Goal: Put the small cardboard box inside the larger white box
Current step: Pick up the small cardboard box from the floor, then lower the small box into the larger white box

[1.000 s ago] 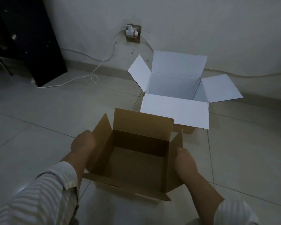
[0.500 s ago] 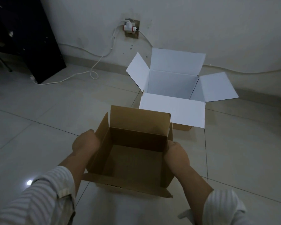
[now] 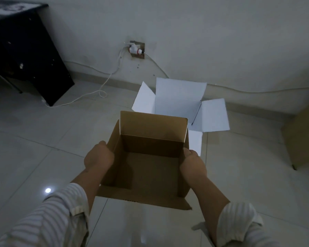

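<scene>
I hold the small brown cardboard box [image 3: 150,168] in front of me, open side up, its flaps standing out. My left hand [image 3: 98,156] grips its left wall and my right hand [image 3: 193,164] grips its right wall. Behind it, on the tiled floor by the wall, stands the larger white box [image 3: 178,98], open with all flaps spread. The brown box's far flap covers the white box's near edge and front flap.
A black cabinet [image 3: 25,57] leans at the back left. A white cable [image 3: 103,86] runs from a wall socket [image 3: 136,49] across the floor. Another brown cardboard piece [image 3: 301,138] sits at the right edge.
The small box has risen and moved forward, now overlapping the white box's near flap. Both hands stayed on its sides. The camera view has tilted up and closer.
</scene>
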The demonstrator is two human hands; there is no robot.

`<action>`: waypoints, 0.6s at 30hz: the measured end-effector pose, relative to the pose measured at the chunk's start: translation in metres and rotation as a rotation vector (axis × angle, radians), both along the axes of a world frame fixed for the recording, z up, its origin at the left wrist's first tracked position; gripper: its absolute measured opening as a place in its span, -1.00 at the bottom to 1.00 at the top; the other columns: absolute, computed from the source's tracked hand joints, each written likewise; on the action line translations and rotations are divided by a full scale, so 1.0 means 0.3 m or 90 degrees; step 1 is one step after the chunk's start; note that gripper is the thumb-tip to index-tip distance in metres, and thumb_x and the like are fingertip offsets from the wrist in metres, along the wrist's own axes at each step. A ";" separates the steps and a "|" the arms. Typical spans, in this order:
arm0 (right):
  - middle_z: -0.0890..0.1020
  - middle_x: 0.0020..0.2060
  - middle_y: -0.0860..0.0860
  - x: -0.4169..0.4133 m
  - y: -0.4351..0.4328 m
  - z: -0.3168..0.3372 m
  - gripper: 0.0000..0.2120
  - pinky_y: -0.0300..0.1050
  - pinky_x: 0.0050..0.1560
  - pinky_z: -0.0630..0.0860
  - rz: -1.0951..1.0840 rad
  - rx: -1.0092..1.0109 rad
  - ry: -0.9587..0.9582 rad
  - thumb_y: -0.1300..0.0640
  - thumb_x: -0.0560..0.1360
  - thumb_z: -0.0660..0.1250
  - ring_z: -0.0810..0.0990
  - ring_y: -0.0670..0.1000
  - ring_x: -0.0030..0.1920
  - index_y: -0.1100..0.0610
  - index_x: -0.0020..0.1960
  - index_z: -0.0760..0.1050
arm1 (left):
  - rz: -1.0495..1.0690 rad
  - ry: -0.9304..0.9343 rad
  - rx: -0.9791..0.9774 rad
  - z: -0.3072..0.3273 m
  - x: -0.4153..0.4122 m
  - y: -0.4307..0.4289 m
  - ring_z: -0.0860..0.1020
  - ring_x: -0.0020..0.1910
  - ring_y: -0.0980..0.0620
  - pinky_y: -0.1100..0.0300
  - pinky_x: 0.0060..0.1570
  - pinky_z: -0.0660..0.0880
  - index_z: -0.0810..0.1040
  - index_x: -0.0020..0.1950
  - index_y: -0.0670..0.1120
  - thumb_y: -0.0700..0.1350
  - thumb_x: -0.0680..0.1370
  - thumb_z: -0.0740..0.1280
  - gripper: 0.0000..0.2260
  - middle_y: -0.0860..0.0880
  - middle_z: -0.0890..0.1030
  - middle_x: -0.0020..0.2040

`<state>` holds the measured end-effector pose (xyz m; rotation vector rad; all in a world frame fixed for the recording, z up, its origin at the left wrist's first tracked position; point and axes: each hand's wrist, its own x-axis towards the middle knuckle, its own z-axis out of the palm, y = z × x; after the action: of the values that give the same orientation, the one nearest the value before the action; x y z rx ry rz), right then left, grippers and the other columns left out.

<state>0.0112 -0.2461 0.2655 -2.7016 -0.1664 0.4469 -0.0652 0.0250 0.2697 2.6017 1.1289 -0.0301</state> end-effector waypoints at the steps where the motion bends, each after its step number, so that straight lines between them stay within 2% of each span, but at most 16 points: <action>1: 0.44 0.33 0.10 0.024 -0.019 0.053 -0.53 0.03 0.27 0.47 0.000 0.003 -0.005 0.27 0.52 0.22 0.49 0.14 0.25 0.09 0.40 0.26 | -0.003 -0.005 0.002 0.050 0.026 -0.014 0.48 -0.28 -0.06 0.14 -0.34 0.35 0.46 0.03 -0.15 -0.21 0.53 0.20 -0.89 -0.10 0.49 -0.20; 6: 0.36 0.41 0.09 0.182 -0.111 0.266 -0.46 0.05 0.29 0.43 -0.018 0.012 -0.026 0.30 0.52 0.20 0.44 0.15 0.32 0.06 0.46 0.19 | -0.022 -0.055 -0.001 0.232 0.188 -0.083 0.46 -0.29 -0.04 0.16 -0.37 0.29 0.48 0.07 -0.16 -0.17 0.56 0.21 -0.86 -0.08 0.49 -0.20; 9: 0.29 0.46 0.07 0.288 -0.147 0.337 -0.43 0.07 0.31 0.40 -0.039 0.005 -0.049 0.30 0.53 0.18 0.38 0.17 0.37 0.03 0.47 0.13 | -0.032 -0.083 -0.021 0.282 0.290 -0.095 0.47 -0.26 -0.06 0.15 -0.31 0.33 0.48 0.11 -0.17 -0.15 0.58 0.18 -0.82 -0.12 0.54 -0.15; 12: 0.28 0.45 0.07 0.403 -0.154 0.364 -0.40 0.07 0.30 0.40 -0.051 -0.009 -0.049 0.32 0.51 0.20 0.37 0.18 0.37 0.03 0.48 0.12 | -0.030 -0.108 -0.034 0.300 0.408 -0.093 0.47 -0.25 -0.06 0.13 -0.27 0.35 0.49 0.13 -0.16 -0.14 0.58 0.18 -0.81 -0.14 0.58 -0.11; 15: 0.29 0.45 0.08 0.531 -0.128 0.359 -0.39 0.08 0.31 0.40 -0.061 -0.022 -0.049 0.33 0.50 0.20 0.37 0.17 0.37 0.03 0.48 0.12 | -0.039 -0.120 -0.038 0.291 0.548 -0.078 0.44 -0.31 -0.02 0.14 -0.31 0.31 0.49 0.08 -0.14 -0.14 0.58 0.16 -0.84 -0.09 0.52 -0.18; 18: 0.28 0.45 0.08 0.649 -0.087 0.337 -0.38 0.09 0.31 0.40 -0.078 -0.030 -0.045 0.33 0.50 0.20 0.36 0.18 0.37 0.03 0.49 0.11 | -0.059 -0.122 -0.053 0.261 0.682 -0.050 0.45 -0.29 -0.03 0.14 -0.29 0.32 0.47 0.09 -0.15 -0.14 0.59 0.16 -0.84 -0.15 0.58 -0.10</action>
<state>0.2059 -0.2722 0.3665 -2.7569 -0.0094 0.3232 0.1395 0.0101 0.3481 2.5189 0.9210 0.1471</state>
